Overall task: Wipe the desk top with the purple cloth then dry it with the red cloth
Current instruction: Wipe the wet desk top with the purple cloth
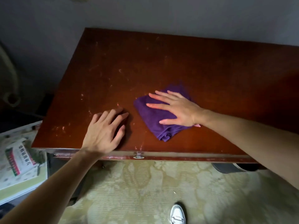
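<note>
A dark red-brown desk top [161,62] with pale scuffs and smears fills the middle of the view. A folded purple cloth [155,122] lies on it near the front edge. My right hand [176,109] presses flat on the cloth, fingers spread and pointing left. My left hand [105,130] rests on the bare wood just left of the cloth, fingers apart, holding nothing. No red cloth is in view.
A drawer front with a small keyhole [138,157] runs under the desk's front edge. Printed boxes and papers [19,160] lie stacked at the lower left. A patterned pale carpet [145,191] covers the floor, with my white shoe [178,214] on it. A grey wall stands behind the desk.
</note>
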Available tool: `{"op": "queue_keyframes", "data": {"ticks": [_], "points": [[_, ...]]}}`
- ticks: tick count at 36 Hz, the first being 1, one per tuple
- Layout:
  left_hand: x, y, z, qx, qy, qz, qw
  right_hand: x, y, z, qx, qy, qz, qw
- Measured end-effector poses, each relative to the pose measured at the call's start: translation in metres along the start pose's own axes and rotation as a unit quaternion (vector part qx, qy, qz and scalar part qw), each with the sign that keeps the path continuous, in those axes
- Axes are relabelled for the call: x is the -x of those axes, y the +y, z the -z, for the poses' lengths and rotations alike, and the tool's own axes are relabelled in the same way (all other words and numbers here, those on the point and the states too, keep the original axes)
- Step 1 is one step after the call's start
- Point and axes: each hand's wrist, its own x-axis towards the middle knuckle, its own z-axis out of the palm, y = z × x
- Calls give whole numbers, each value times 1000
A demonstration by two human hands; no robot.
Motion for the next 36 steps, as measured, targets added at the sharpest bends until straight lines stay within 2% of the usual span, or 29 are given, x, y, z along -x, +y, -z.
{"op": "queue_keyframes", "data": {"ticks": [7,18,24,30,34,36], "points": [[-1,-1,-1,29,-12,10,999,-46,66,11,0,9,19,1000],[-4,-2,1,31,-76,27,996,-140,176,32,-17,21,-77,997],[-4,-6,-2,49,-69,26,996,-186,222,39,-38,44,-123,991],[-5,-7,-5,51,-48,15,997,-211,227,39,-66,70,-246,964],[-7,-6,-6,48,-50,17,997,-219,200,36,-87,71,-365,924],[-7,-5,-5,50,-53,18,997,-215,182,34,-95,68,-389,914]]}}
